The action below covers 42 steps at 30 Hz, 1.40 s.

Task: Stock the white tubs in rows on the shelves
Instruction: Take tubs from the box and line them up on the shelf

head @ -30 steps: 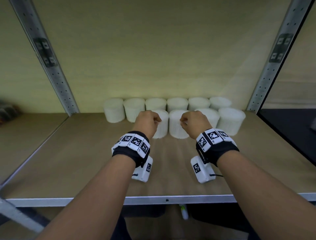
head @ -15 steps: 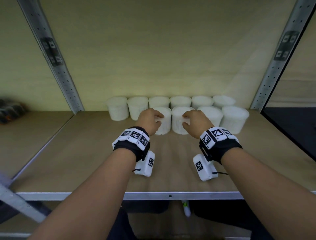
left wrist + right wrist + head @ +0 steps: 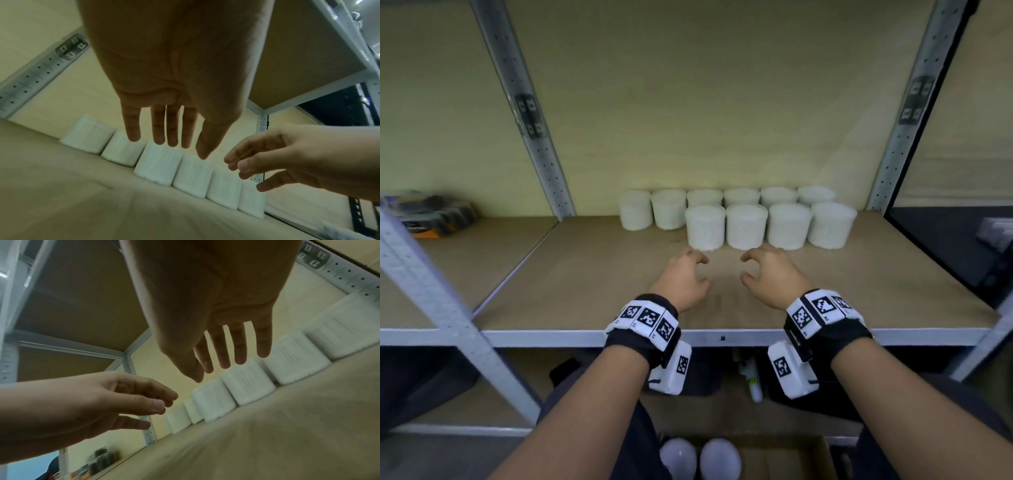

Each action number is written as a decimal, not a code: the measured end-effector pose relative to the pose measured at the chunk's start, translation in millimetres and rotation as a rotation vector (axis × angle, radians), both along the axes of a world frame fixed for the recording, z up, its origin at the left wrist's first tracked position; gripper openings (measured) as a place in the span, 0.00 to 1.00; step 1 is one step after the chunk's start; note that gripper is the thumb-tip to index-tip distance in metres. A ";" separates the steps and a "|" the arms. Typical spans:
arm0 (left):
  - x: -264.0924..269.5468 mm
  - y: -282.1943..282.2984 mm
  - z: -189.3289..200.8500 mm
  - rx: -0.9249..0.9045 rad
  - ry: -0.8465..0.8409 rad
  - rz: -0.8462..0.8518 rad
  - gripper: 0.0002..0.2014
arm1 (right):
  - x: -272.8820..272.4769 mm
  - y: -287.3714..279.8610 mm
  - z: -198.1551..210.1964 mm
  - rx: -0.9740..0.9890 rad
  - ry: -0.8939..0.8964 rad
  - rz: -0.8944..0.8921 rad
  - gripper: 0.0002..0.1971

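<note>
Up on the shelf, ten white tubs stand upright in two rows against its back wall: six in the rear row, four in the front row, offset toward the shelf's right post. Both hands hover over the shelf board just in front of the front row, touching no tub. Left hand is empty, fingers loosely spread and slack. Right hand is empty too, fingers relaxed and apart. Below the shelf's front edge, two more white tubs sit in a cardboard box. Left of the shelf's left post, some dark packets lie on the neighbouring board.
</note>
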<state>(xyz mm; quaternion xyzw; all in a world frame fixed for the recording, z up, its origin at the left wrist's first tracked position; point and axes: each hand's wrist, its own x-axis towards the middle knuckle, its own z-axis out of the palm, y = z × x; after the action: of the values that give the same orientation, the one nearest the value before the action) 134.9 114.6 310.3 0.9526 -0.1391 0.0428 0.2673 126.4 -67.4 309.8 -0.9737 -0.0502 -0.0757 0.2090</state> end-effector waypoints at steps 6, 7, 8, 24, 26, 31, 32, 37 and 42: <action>-52.8 10.1 -24.1 0.033 0.002 -0.002 0.18 | -58.9 11.6 -28.3 0.015 0.011 0.026 0.17; -60.6 13.0 -29.6 0.037 0.003 -0.002 0.18 | -67.9 13.6 -33.9 0.028 0.010 0.028 0.17; -68.7 16.4 -35.7 0.041 0.001 -0.002 0.17 | -76.9 15.8 -40.2 0.031 0.005 0.035 0.16; -86.0 48.3 -186.5 0.148 0.435 0.054 0.19 | -87.6 51.6 -172.7 -0.115 0.420 0.055 0.18; -82.3 49.3 -213.8 0.194 0.501 0.068 0.20 | -81.7 52.2 -197.4 -0.164 0.519 0.087 0.18; -84.6 54.4 -272.5 0.357 0.716 0.038 0.30 | -78.7 58.9 -261.8 -0.276 0.668 0.112 0.23; -85.9 54.6 -282.4 0.387 0.756 0.026 0.33 | -81.5 61.4 -272.5 -0.277 0.721 0.109 0.27; -96.7 43.2 -326.7 0.454 0.740 0.051 0.27 | -87.3 67.0 -330.0 -0.255 0.843 0.112 0.38; -94.7 35.1 -351.7 0.490 0.717 0.104 0.28 | -88.7 78.4 -357.4 -0.290 0.879 0.119 0.42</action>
<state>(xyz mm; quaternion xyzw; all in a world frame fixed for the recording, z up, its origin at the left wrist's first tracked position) 40.3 149.7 -41.4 0.9482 0.0047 -0.3115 0.0621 37.7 11.0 -47.6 -0.9280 -0.0228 0.3641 0.0761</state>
